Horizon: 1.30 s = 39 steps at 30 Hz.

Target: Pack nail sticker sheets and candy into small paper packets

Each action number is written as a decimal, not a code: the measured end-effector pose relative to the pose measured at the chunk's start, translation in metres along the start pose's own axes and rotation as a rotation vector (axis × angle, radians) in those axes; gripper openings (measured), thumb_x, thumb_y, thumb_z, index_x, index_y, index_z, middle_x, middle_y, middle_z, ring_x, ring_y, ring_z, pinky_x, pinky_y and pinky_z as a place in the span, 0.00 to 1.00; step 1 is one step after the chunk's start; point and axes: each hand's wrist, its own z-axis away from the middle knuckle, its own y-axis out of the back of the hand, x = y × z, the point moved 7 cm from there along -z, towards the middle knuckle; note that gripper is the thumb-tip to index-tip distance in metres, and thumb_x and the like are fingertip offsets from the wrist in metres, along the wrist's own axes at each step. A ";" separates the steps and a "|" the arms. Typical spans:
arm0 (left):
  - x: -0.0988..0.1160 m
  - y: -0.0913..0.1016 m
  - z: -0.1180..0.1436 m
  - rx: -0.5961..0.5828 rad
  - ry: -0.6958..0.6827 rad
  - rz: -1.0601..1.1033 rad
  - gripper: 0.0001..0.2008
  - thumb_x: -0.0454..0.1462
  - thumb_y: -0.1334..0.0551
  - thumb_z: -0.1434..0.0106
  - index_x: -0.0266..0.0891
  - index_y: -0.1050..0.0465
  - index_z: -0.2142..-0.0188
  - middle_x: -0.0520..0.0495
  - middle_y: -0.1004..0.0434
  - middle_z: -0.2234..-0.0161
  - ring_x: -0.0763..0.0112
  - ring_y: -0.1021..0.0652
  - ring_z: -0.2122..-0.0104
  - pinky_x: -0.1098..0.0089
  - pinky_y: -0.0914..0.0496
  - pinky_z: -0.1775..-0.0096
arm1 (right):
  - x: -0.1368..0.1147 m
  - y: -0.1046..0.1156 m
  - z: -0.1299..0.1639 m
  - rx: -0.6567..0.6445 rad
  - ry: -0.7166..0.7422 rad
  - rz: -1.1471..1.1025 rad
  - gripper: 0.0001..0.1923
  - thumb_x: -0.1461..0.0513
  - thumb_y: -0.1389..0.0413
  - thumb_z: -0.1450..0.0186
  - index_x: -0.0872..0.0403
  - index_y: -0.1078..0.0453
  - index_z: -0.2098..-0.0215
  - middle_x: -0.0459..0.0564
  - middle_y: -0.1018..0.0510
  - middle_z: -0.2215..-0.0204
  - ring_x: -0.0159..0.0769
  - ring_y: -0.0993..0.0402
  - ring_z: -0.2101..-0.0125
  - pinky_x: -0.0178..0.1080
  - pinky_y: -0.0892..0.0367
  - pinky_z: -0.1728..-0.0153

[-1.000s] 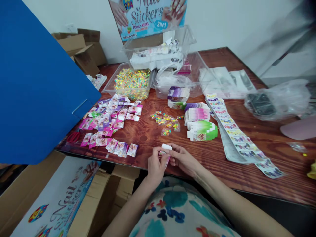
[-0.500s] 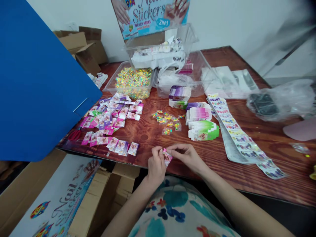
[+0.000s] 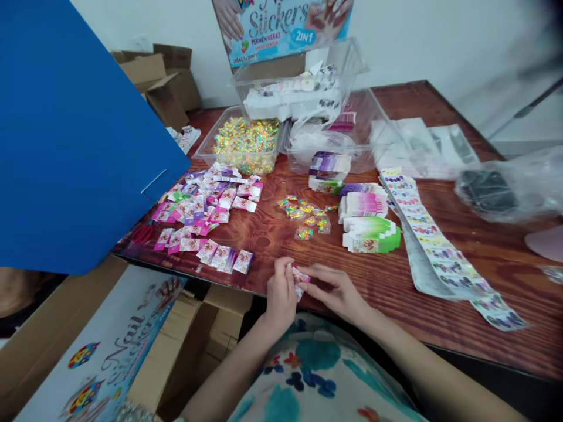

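Dark reddish wooden table (image 3: 461, 246) fills the scene, set against a pale wall, with a large blue board (image 3: 74, 135) standing at the left and cardboard boxes (image 3: 162, 82) behind it.

At the far side of the table sit clear plastic tubs. The left tub (image 3: 240, 143) holds a heap of tiny multicoloured pieces. Behind it, a raised tub (image 3: 299, 88) holds white trays of small items, and a printed "Nail Stickers" sign (image 3: 284, 26) stands just behind that. A third tub (image 3: 334, 138), to the right, holds crumpled clear plastic and a pink packet.

On the table's left lies a spread of small pink and purple packets (image 3: 206, 214). Near the middle is a scatter of small clear bags of coloured pieces (image 3: 305, 217). Just right of them are stacks of flat folded cartons, purple (image 3: 329, 167), pink (image 3: 363, 205) and green (image 3: 372, 234). A long strip of nail sticker sheets (image 3: 435, 246) runs from far to near at the right, and a clear bag with something dark inside (image 3: 497, 190) lies at the far right.

At the near edge of the table, both hands meet over the edge. The left hand (image 3: 281, 296) is raised with fingers curled, thumb and fingertips pinching one small pink packet (image 3: 299, 280). The right hand (image 3: 336, 290) lies palm down, its fingers reaching left and closed on the same packet from the other side. The packet sits between the two hands, held just above the wood. Both forearms come in from the near side, above a floral-patterned garment (image 3: 316, 381). Below the table at the near left, a printed box (image 3: 109, 351) rests among more cardboard.
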 end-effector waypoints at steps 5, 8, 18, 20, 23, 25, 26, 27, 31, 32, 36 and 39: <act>0.007 0.012 0.000 -0.063 -0.058 -0.087 0.19 0.43 0.42 0.35 0.40 0.42 0.48 0.43 0.29 0.55 0.65 0.25 0.57 0.66 0.30 0.57 | 0.023 -0.010 -0.012 0.145 -0.203 -0.233 0.16 0.51 0.37 0.41 0.51 0.21 0.58 0.51 0.18 0.63 0.42 0.22 0.62 0.43 0.27 0.57; 0.011 0.034 -0.001 0.007 -0.184 -0.324 0.25 0.38 0.38 0.38 0.40 0.43 0.44 0.40 0.33 0.50 0.61 0.27 0.50 0.62 0.31 0.51 | 0.021 -0.028 -0.030 0.079 -0.210 -0.259 0.19 0.50 0.38 0.40 0.51 0.23 0.55 0.51 0.18 0.60 0.42 0.22 0.61 0.43 0.27 0.57; -0.033 0.072 -0.024 0.287 -0.111 -1.095 0.23 0.34 0.40 0.36 0.32 0.38 0.41 0.36 0.30 0.54 0.55 0.28 0.55 0.56 0.31 0.55 | 0.017 -0.025 -0.101 0.002 0.118 0.376 0.14 0.55 0.46 0.35 0.53 0.23 0.61 0.52 0.21 0.70 0.38 0.24 0.70 0.40 0.29 0.68; -0.038 0.070 -0.023 0.294 -0.109 -1.128 0.24 0.33 0.39 0.37 0.34 0.38 0.41 0.36 0.31 0.53 0.56 0.28 0.56 0.57 0.30 0.55 | 0.019 -0.015 -0.108 0.007 0.142 0.448 0.14 0.56 0.47 0.34 0.54 0.23 0.61 0.53 0.20 0.69 0.39 0.24 0.70 0.41 0.29 0.67; -0.029 0.069 -0.020 0.329 -0.171 -1.135 0.23 0.38 0.38 0.37 0.37 0.34 0.43 0.35 0.32 0.51 0.53 0.30 0.54 0.55 0.31 0.55 | 0.020 0.005 -0.111 0.010 0.182 0.549 0.13 0.56 0.48 0.33 0.53 0.24 0.61 0.54 0.20 0.65 0.42 0.23 0.66 0.43 0.29 0.62; -0.013 0.072 -0.027 0.325 -0.250 -1.109 0.21 0.43 0.40 0.36 0.38 0.32 0.46 0.35 0.32 0.52 0.51 0.31 0.53 0.55 0.31 0.55 | 0.024 0.024 -0.109 0.045 0.197 0.643 0.13 0.57 0.49 0.32 0.53 0.24 0.61 0.54 0.20 0.63 0.43 0.23 0.63 0.44 0.29 0.59; -0.004 0.074 -0.035 0.302 -0.288 -1.096 0.19 0.44 0.43 0.34 0.40 0.31 0.46 0.36 0.32 0.52 0.52 0.31 0.53 0.55 0.31 0.55 | 0.027 0.034 -0.107 0.074 0.200 0.708 0.13 0.57 0.49 0.32 0.53 0.24 0.60 0.55 0.20 0.62 0.44 0.23 0.62 0.45 0.29 0.58; 0.004 0.076 -0.048 0.263 -0.321 -1.092 0.17 0.42 0.45 0.33 0.41 0.30 0.47 0.36 0.31 0.53 0.53 0.31 0.54 0.56 0.32 0.55 | 0.030 0.043 -0.105 0.098 0.200 0.784 0.14 0.58 0.50 0.32 0.54 0.24 0.59 0.56 0.20 0.61 0.46 0.24 0.61 0.47 0.29 0.58; 0.020 0.086 -0.129 0.079 -0.294 -1.218 0.19 0.30 0.50 0.33 0.37 0.31 0.46 0.34 0.31 0.50 0.50 0.32 0.48 0.55 0.35 0.51 | 0.048 0.051 -0.093 0.063 0.205 1.073 0.14 0.61 0.50 0.32 0.56 0.23 0.56 0.60 0.22 0.58 0.51 0.28 0.56 0.51 0.30 0.53; 0.018 0.086 -0.151 0.026 -0.270 -1.262 0.20 0.28 0.51 0.34 0.35 0.31 0.46 0.32 0.32 0.48 0.49 0.34 0.46 0.54 0.37 0.49 | 0.052 0.047 -0.089 0.032 0.210 1.113 0.15 0.63 0.50 0.32 0.56 0.23 0.54 0.60 0.22 0.56 0.51 0.29 0.55 0.51 0.31 0.52; 0.004 0.078 -0.210 -0.122 -0.202 -1.357 0.23 0.26 0.52 0.36 0.32 0.33 0.44 0.30 0.34 0.43 0.49 0.37 0.42 0.53 0.41 0.47 | 0.047 0.026 -0.068 -0.056 0.268 1.125 0.17 0.66 0.52 0.31 0.54 0.26 0.49 0.60 0.24 0.52 0.49 0.32 0.50 0.54 0.33 0.49; -0.004 0.069 -0.222 -0.166 -0.208 -1.367 0.23 0.25 0.53 0.36 0.30 0.33 0.44 0.29 0.30 0.46 0.49 0.33 0.46 0.53 0.40 0.49 | 0.026 0.035 -0.050 -0.029 0.302 1.026 0.16 0.64 0.51 0.31 0.53 0.27 0.48 0.58 0.25 0.50 0.47 0.32 0.49 0.52 0.32 0.48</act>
